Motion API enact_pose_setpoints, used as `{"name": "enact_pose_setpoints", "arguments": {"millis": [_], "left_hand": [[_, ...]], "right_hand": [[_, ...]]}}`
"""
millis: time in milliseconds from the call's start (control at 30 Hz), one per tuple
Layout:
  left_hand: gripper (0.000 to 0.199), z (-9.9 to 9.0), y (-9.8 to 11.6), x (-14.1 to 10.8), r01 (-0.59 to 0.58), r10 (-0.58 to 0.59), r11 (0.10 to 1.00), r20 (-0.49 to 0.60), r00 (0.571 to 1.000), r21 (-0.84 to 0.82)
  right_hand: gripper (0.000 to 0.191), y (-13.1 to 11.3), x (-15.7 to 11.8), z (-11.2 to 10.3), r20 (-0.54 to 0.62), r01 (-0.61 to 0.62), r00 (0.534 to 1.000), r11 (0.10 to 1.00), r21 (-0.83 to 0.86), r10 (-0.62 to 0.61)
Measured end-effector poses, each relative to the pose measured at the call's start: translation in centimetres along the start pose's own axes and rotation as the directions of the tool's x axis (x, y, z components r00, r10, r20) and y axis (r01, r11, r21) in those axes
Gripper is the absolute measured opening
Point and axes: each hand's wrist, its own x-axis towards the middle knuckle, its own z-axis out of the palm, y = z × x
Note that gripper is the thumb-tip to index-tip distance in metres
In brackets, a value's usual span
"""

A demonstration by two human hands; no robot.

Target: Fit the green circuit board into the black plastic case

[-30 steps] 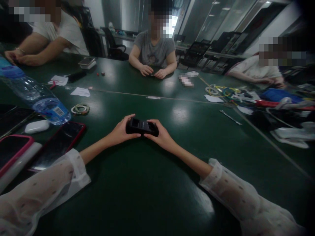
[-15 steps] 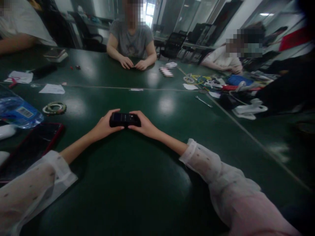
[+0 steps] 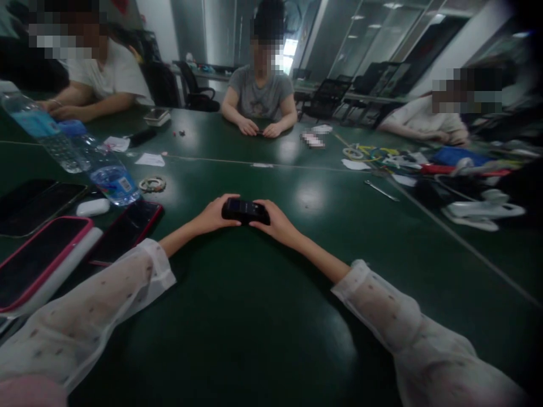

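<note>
Left hand (image 3: 215, 216): grasps the black device (image 3: 245, 211) by one end
Right hand (image 3: 275, 219): grasps its other end
Black device: well in from the surface's far edge (image 3: 199, 114); resting or raised, I can't tell

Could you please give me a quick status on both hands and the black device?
Left hand holds left end of black device. Right hand holds right end. Whether device touches green table: cannot tell. Red-edged phone beside left sleeve.
</note>
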Motion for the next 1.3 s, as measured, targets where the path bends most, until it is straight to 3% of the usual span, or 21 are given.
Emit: {"name": "enact_pose_setpoints", "arguments": {"millis": [533,1067,1300], "left_hand": [[0.070,0.3,0.9,-3.5,-0.019,0.015,0.997,0.055,0.998,0.076],[0.062,0.7,5.0,-8.3,0.011,-0.014,0.998,0.056,0.998,0.059],[0.073,0.7,5.5,-8.9,-0.013,0.012,1.000,0.058,0.998,0.014]], "right_hand": [[0.054,-3.6,-3.6,0.9,-0.028,0.027,0.999,1.000,0.004,-0.027],[0.055,-7.5,-6.8,1.8,-0.059,0.062,0.996,0.998,-0.025,-0.064],[0.052,-7.7,-6.9,1.3,-0.062,0.057,0.997,0.998,0.030,-0.055]]}}
